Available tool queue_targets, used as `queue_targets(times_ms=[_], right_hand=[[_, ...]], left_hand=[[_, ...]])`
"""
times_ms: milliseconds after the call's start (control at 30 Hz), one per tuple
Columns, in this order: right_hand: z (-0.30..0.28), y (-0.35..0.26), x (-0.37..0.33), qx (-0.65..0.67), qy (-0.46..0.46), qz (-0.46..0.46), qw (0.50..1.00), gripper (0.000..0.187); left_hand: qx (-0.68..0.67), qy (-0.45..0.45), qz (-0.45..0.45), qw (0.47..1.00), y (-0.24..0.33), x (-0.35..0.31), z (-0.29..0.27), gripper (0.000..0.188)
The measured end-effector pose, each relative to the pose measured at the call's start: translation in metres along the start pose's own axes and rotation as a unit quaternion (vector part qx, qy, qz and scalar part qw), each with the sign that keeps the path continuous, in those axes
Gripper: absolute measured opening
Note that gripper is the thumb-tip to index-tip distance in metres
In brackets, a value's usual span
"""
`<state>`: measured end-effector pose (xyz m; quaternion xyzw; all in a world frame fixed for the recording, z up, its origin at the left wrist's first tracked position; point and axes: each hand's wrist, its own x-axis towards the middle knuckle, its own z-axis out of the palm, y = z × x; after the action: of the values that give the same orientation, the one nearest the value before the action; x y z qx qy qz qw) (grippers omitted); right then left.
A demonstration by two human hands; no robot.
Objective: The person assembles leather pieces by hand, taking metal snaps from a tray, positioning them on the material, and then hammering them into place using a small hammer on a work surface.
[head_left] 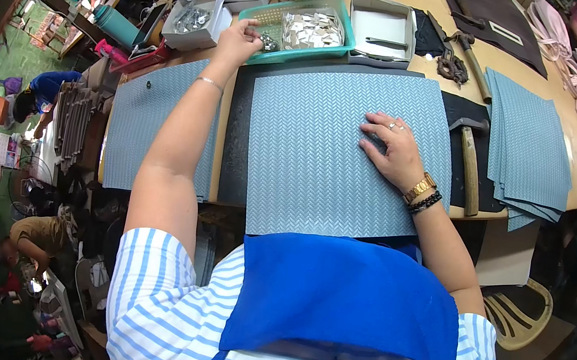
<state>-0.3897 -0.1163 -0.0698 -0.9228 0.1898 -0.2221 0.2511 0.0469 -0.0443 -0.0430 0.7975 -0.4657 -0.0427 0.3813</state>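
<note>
My left hand (237,42) reaches over the near left part of a teal plastic basket (251,12), next to small shiny metal pieces (269,42). Its fingers look apart and bent, and nothing shows in them. A light blue sheet with a woven-look texture (327,163) lies before me on a dark board (235,151). On its right half rests my right hand (396,150), fingers spread, with a dark patch between thumb and fingers that I cannot make out. The basket also holds many small whitish flat pieces (314,30) in a clear tray.
Another blue sheet (156,130) lies left, bearing a small metal piece (148,84). A hammer (470,171) and a stack of blue sheets (529,150) are at right. Open boxes (382,25) flank the basket. A second hammer (475,66) lies farther back. People work at far left.
</note>
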Motion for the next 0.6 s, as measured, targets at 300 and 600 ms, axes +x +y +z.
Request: queue_targets(times_ms=[300, 600], right_hand=[[-0.001, 0.001, -0.002, 0.007, 0.005, 0.004, 1.000, 0.027], [0.000, 0.000, 0.000, 0.008, 0.003, -0.001, 1.000, 0.027]], left_hand=[[-0.026, 0.013, -0.038, 0.999, 0.001, 0.002, 0.008, 0.030], [-0.091, 0.024, -0.036, 0.995, -0.022, -0.002, 0.007, 0.023]])
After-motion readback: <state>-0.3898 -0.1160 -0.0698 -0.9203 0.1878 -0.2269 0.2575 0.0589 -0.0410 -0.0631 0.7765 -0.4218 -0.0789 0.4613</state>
